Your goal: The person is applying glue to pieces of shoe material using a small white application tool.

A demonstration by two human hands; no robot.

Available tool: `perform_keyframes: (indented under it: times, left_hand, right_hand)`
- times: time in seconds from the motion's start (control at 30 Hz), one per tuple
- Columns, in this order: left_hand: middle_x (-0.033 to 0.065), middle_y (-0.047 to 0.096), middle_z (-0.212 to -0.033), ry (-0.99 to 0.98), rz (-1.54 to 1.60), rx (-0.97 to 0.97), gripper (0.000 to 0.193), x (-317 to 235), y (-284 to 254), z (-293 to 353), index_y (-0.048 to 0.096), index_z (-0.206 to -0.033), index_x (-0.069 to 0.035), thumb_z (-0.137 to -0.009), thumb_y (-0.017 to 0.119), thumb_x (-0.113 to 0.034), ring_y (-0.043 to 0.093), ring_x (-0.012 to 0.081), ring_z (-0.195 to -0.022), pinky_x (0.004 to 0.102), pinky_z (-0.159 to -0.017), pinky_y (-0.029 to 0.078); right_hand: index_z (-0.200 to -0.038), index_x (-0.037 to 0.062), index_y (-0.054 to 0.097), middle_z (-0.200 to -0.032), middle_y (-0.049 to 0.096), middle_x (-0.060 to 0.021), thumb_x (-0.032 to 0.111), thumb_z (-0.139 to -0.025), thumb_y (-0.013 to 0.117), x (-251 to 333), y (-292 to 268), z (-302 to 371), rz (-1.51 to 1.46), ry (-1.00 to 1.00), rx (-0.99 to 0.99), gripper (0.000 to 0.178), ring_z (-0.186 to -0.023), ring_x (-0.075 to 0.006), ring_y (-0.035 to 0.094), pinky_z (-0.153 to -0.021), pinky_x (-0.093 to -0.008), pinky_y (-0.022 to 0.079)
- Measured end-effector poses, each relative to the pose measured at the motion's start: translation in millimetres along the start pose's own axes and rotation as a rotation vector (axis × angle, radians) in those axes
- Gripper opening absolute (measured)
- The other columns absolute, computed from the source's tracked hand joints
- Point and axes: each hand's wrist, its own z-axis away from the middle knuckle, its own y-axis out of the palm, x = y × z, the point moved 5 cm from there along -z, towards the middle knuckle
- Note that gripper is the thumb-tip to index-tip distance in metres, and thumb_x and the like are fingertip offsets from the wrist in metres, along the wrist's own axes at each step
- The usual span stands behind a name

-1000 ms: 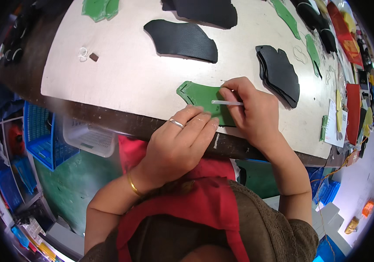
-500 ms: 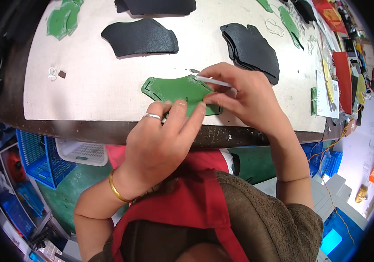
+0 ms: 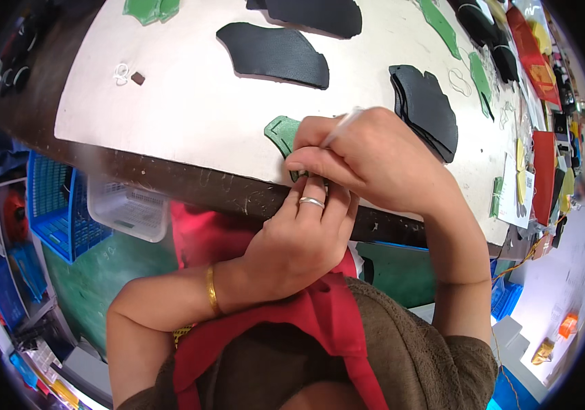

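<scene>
Head view is showing both bare hands working together at the centre of the frame, by the front edge of a white tabletop (image 3: 169,123). Right hand (image 3: 381,160) is curling nearly closed, thumb and forefinger pinching a slim whitish stick (image 3: 342,128) that is slanting upward and looking blurred. Left hand (image 3: 306,236), wearing a ring, is lying just below, its fingers bending together at the lower edge of a notched green template (image 3: 281,131); whether it is gripping anything I cannot tell, its fingertips being partly hidden. That template is resting at the centre of the frame, its left end showing beside the right hand. A black textured panel (image 3: 272,55) is lying at upper centre, and a stack of black panels (image 3: 429,113) is sitting at upper right.
</scene>
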Motion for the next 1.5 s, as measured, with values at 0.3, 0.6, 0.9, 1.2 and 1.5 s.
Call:
perform_keyframes:
  times: [0.3, 0.6, 0.9, 1.2, 1.5]
  left_hand:
    - [0.0204, 0.066, -0.118, -0.029, -0.063, -0.017, 0.040, 3, -1, -8, 0.071, -0.120, 0.000, -0.084, 0.060, -0.015, 0.066, 0.0291, -0.095, 0.0275, -0.072, 0.060]
    - [0.0192, 0.069, -0.115, -0.044, -0.048, -0.003, 0.033, 3, -3, -9, 0.073, -0.112, 0.000, -0.087, 0.060, -0.017, 0.067, 0.0295, -0.097, 0.0289, -0.080, 0.060]
    - [0.0123, 0.074, -0.112, -0.063, 0.009, -0.043, 0.031, 13, -3, -12, 0.076, -0.110, -0.006, -0.080, 0.067, -0.011, 0.068, 0.0227, -0.088, 0.0257, -0.069, 0.059]
    - [0.0118, 0.074, -0.108, 0.000, -0.013, -0.037, 0.033, 13, -3, -24, 0.076, -0.112, -0.007, -0.080, 0.067, -0.007, 0.062, 0.0215, -0.074, 0.0255, -0.061, 0.055]
    - [0.0135, 0.074, -0.114, 0.001, -0.049, -0.017, 0.033, 11, 0, -22, 0.075, -0.111, -0.001, -0.079, 0.065, -0.003, 0.061, 0.0232, -0.075, 0.0262, -0.062, 0.054]
  right_hand:
    - [-0.090, 0.0088, 0.065, -0.066, 0.063, -0.0121, 0.022, -0.095, 0.071, -6, 2, -44, 0.188, -0.215, -0.259, 0.015, -0.065, -0.0360, 0.064, -0.056, -0.0429, 0.049]
    - [-0.094, 0.0066, 0.068, -0.069, 0.066, -0.0125, 0.028, -0.099, 0.068, -18, -7, -14, 0.278, 0.001, -0.415, 0.022, -0.067, -0.0349, 0.066, -0.059, -0.0411, 0.052]
    - [-0.102, -0.0008, 0.068, -0.089, 0.073, -0.0065, 0.031, -0.108, 0.054, -44, -21, 68, -0.522, 0.429, -0.617, 0.035, -0.082, -0.0142, 0.074, -0.073, -0.0272, 0.056]
    - [-0.108, -0.0007, 0.068, -0.094, 0.073, -0.0079, 0.030, -0.109, 0.053, -42, -1, 89, -0.752, 0.658, -0.646, 0.035, -0.083, -0.0147, 0.073, -0.073, -0.0287, 0.056]
    - [-0.095, 0.0075, 0.069, -0.083, 0.072, -0.0095, 0.029, -0.101, 0.062, -41, -9, 49, 0.006, 0.190, -0.449, 0.024, -0.071, -0.0296, 0.070, -0.059, -0.0390, 0.053]
